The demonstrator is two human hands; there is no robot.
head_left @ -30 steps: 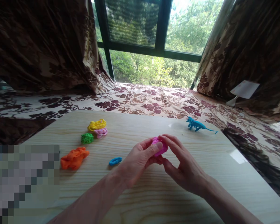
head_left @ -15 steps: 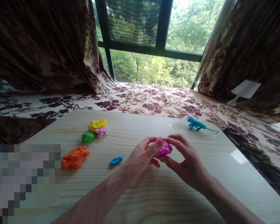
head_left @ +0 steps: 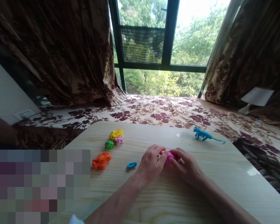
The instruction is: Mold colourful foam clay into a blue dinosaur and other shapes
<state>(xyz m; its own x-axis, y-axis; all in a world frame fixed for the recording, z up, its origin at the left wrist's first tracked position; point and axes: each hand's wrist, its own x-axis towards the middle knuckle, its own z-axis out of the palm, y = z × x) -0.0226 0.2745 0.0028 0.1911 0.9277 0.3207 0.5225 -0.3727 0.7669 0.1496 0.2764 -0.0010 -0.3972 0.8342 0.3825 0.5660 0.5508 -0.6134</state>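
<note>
Just right of the table's middle, a lump of pink modelling clay (head_left: 170, 158) is pinched between both hands. My left hand (head_left: 153, 161) grips it from the left with thumb and fingers bent. From the other side my right hand (head_left: 186, 161) closes on it, fingers over the top and thumb on the near face. Much of the lump is covered by the fingers. A small blue ring (head_left: 132, 165) of the same kind of material lies left of my left hand.
At left on the pale wooden table (head_left: 158, 199) are orange (head_left: 102, 161), green (head_left: 109, 145), yellow (head_left: 116, 134) and light pink (head_left: 119, 141) lumps. A blue long-tailed animal figure (head_left: 204, 134) stands at the far right. Beyond lie a flowered cloth (head_left: 151, 107) and a white lamp (head_left: 258, 95).
The view has tilted up and turned left. My hands have come closer together around the pink clay, covering more of it; my left hand has turned more palm-down.
</note>
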